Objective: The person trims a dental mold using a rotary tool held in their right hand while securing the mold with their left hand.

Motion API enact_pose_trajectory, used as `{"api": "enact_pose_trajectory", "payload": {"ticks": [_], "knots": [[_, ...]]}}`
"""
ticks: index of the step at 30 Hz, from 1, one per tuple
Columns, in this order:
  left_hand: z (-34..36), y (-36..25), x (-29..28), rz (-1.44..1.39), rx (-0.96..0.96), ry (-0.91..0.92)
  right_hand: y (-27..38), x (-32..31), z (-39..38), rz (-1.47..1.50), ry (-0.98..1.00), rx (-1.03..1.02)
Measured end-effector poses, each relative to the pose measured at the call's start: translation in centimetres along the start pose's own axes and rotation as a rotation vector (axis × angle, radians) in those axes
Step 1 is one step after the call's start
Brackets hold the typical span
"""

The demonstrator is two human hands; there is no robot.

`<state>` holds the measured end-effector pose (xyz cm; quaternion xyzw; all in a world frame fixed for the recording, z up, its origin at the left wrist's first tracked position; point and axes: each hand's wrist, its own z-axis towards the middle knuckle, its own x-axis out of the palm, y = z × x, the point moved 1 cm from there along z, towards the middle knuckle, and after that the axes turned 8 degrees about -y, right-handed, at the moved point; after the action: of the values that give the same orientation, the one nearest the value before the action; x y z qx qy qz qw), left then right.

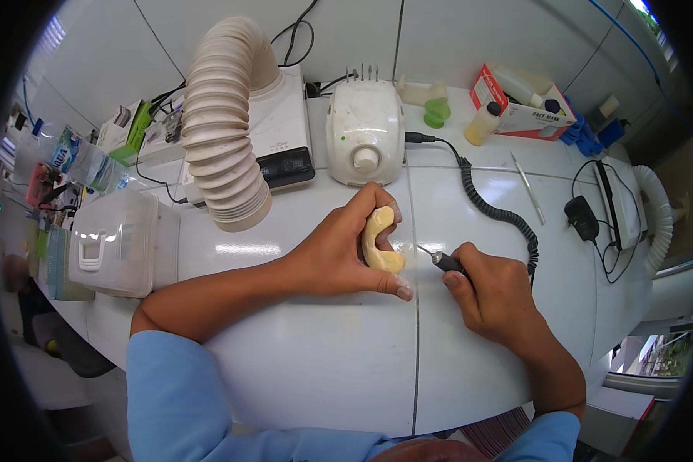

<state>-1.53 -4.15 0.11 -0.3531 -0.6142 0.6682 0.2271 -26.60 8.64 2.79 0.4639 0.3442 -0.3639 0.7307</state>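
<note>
Evidently, the cream curved piece (370,243) was cradled between the left fingers (367,198) and thumb (383,285), and the dark handpiece (443,262) was pinched by the right fingers (470,259), its tip pointing beyond them, apart from the piece. Light, braced strokes were probably best.

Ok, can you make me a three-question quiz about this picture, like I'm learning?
1. Which hand holds the yellow curved piece?
2. True or false: a gap shows between the tip of the dark pen-shaped tool and that piece.
3. The black coiled cord plugs into: a) the ribbed hose; b) the white knobbed box; c) the yellow-capped bottle.

Key: 1. The left hand. 2. True. 3. b.
</note>
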Motion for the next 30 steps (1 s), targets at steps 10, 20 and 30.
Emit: {"api": "enact_pose_trajectory", "payload": {"ticks": [10, 20, 30], "knots": [[1.1, 1.7, 0.4, -0.42, 0.047, 0.007, -0.3, -0.4, -0.1, 0.042, 0.016, 0.087], [0.6, 1.9, -0.3, -0.077, 0.08, -0.006, -0.4, -0.8, 0.1, 0.06, 0.027, 0.168], [0.5, -0.2, 0.4, -0.206, 0.071, -0.008, -0.5, -0.5, 0.0, 0.039, 0.03, 0.139]]}}
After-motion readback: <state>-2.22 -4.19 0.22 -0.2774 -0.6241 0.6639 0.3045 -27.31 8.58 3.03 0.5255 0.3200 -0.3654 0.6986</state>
